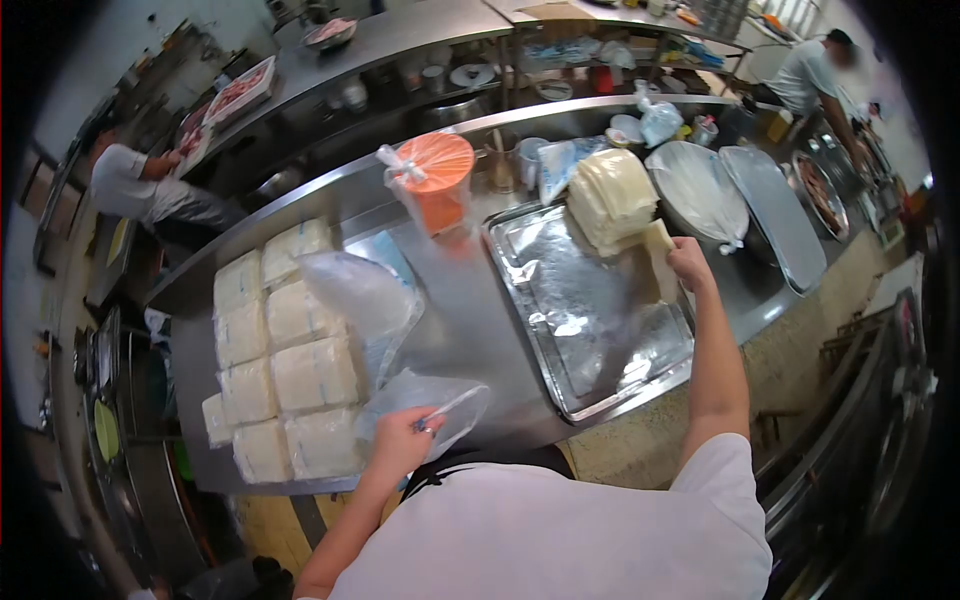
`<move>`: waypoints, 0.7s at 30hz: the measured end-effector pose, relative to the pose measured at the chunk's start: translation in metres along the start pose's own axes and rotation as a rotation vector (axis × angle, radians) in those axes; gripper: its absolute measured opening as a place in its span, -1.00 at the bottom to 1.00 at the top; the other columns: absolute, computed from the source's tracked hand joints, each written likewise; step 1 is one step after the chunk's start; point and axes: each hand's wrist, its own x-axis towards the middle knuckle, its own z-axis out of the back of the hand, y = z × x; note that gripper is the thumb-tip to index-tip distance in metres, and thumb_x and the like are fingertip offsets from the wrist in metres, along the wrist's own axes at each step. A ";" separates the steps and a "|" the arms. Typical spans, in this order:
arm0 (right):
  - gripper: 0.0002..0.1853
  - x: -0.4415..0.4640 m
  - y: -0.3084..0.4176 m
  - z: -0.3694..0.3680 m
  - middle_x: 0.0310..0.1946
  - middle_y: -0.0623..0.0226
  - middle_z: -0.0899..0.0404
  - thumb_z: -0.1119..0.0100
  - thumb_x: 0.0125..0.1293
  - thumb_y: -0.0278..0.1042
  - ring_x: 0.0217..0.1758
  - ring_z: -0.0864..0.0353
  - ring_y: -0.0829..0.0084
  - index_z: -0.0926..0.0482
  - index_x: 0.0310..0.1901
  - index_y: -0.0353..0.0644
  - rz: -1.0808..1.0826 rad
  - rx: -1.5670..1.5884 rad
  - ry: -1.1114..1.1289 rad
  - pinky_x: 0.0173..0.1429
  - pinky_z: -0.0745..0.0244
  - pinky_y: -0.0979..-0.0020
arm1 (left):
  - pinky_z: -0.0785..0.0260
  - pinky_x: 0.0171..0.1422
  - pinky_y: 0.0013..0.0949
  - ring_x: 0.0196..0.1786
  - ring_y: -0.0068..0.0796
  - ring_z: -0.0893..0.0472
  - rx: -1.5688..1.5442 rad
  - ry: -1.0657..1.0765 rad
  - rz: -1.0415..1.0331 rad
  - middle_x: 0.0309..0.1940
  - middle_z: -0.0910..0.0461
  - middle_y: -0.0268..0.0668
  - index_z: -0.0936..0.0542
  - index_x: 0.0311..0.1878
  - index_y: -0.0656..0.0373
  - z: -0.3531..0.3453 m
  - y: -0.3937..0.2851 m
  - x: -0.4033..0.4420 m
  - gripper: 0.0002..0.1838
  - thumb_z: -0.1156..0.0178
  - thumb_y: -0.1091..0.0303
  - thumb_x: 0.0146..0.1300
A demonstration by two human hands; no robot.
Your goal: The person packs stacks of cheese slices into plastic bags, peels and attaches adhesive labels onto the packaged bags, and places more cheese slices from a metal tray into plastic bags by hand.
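My left hand [405, 440] is closed on a clear plastic bag [455, 412] near the table's front edge. With closed fingers, my right hand [690, 264] grips a pale flat sheet [661, 262] at the right side of a shiny metal tray [560, 290]. A stack of similar pale sheets [612, 197] stands at the tray's back edge, just left of that hand. Left of the bag, wrapped pale packs [315, 375] lie in rows. Between them and the tray is more loose clear plastic [365, 295].
An orange container [442, 185] under plastic stands at the back. Right of the stack are a plastic-covered bowl [700, 190] and a long metal lid [775, 215]. One person [140, 185] works at far left, another [805, 80] at back right.
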 end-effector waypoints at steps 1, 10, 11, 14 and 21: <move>-0.66 -0.012 -0.003 0.015 -0.22 0.21 -0.75 -0.14 0.16 -0.64 -0.17 -0.74 0.31 -0.71 -0.02 -0.41 0.008 0.224 0.003 -0.01 -0.63 0.25 | -0.41 -0.31 -0.32 -0.47 -0.47 -0.55 -0.011 0.000 0.010 -0.46 -0.72 -0.17 -0.80 -0.03 0.15 0.004 -0.002 0.000 -0.74 -0.43 0.23 0.30; -0.53 -0.201 0.060 0.015 0.02 0.04 -0.70 -0.17 0.22 -0.47 -0.05 -0.78 0.16 -0.53 0.18 -0.43 0.156 1.519 0.217 0.11 -0.73 0.11 | -0.25 -0.37 -0.44 -0.46 -0.71 -0.39 -0.184 0.072 -0.065 -0.55 -0.54 -0.51 -0.80 -0.09 0.24 0.017 -0.001 0.040 -0.73 -0.44 0.21 0.33; -0.51 -0.204 0.044 -0.008 0.04 0.02 -0.70 -0.18 0.21 -0.46 -0.03 -0.78 0.13 -0.52 0.20 -0.43 0.121 1.568 0.252 0.13 -0.73 0.09 | -0.25 -0.36 -0.47 -0.44 -0.73 -0.39 -0.194 0.080 -0.079 -0.54 -0.54 -0.53 -0.80 -0.09 0.25 0.015 0.000 0.046 -0.74 -0.43 0.23 0.34; -0.42 -0.246 0.077 -0.065 0.09 -0.02 -0.68 -0.19 0.19 -0.46 0.05 -0.77 0.07 -0.47 0.29 -0.44 0.134 1.618 0.383 0.18 -0.71 0.03 | -0.23 -0.32 -0.51 -0.41 -0.76 -0.37 -0.220 0.086 -0.118 -0.50 -0.53 -0.58 -0.79 -0.09 0.27 0.017 -0.005 0.061 -0.76 -0.40 0.27 0.37; -0.37 -0.330 0.146 -0.144 0.19 -0.03 -0.63 -0.21 0.20 -0.54 0.16 -0.73 0.05 -0.41 0.36 -0.41 0.084 1.831 0.685 0.25 -0.68 0.01 | -0.25 -0.37 -0.41 -0.46 -0.68 -0.40 -0.205 -0.027 -0.244 -0.59 -0.52 -0.42 -0.78 -0.03 0.24 0.008 -0.003 0.085 -0.72 -0.34 0.21 0.40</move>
